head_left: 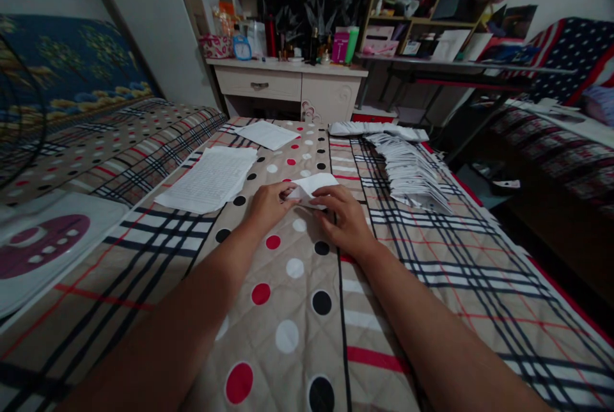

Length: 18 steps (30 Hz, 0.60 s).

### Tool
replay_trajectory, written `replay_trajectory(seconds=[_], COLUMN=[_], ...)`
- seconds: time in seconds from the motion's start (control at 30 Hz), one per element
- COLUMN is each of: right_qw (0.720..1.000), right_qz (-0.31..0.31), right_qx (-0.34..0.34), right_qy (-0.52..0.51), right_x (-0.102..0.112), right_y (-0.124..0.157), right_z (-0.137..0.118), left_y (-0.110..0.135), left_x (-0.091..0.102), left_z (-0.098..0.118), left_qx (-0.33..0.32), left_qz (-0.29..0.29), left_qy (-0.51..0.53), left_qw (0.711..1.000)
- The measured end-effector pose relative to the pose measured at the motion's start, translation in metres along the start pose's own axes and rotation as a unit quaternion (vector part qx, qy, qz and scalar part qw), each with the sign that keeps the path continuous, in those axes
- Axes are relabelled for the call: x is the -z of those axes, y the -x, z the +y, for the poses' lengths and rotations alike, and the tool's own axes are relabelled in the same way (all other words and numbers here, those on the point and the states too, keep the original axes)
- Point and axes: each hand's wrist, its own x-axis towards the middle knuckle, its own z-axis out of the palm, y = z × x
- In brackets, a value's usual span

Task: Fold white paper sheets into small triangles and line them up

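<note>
Between my hands is a white sheet of paper (314,183), partly folded, just above the dotted bedspread (286,335). My left hand (269,207) pinches its left edge between thumb and fingers. On the other side, my right hand (346,217) has its fingertips closed on the right edge of the same paper. To the left lies a stack of printed sheets (211,178), with a smaller stack of paper (267,135) behind it. On the right, a long row of folded papers (407,172) is packed close together.
A white bag with a purple print (48,245) lies at the left edge. Beyond the bed stands a white dresser (283,82) crowded with bottles and a blue clock (242,47). A shelf unit and folding table (480,65) are at the back right.
</note>
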Motion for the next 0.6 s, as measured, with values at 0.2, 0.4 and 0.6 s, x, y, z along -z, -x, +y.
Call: replay_trajectory(seconds=[0.2, 0.4, 0.6], right_qw=[0.994, 0.974, 0.957], right_qz=[-0.086, -0.046, 0.034], right_qx=[-0.061, -0.153, -0.216], right_qy=[0.03, 0.161, 0.19], right_x=[-0.016, -0.002, 0.008], right_y=[-0.001, 0.002, 0.009], right_z=[-0.001, 0.012, 0.038], left_y=[-0.003, 0.004, 0.012], left_x=[-0.001, 0.004, 0.004], left_z=[0.004, 0.014, 0.023], left_qx=[-0.054, -0.138, -0.165], left_qz=[0.049, 0.016, -0.017], left_qy=[-0.075, -0.18, -0.229], left_qw=[0.995, 0.974, 0.959])
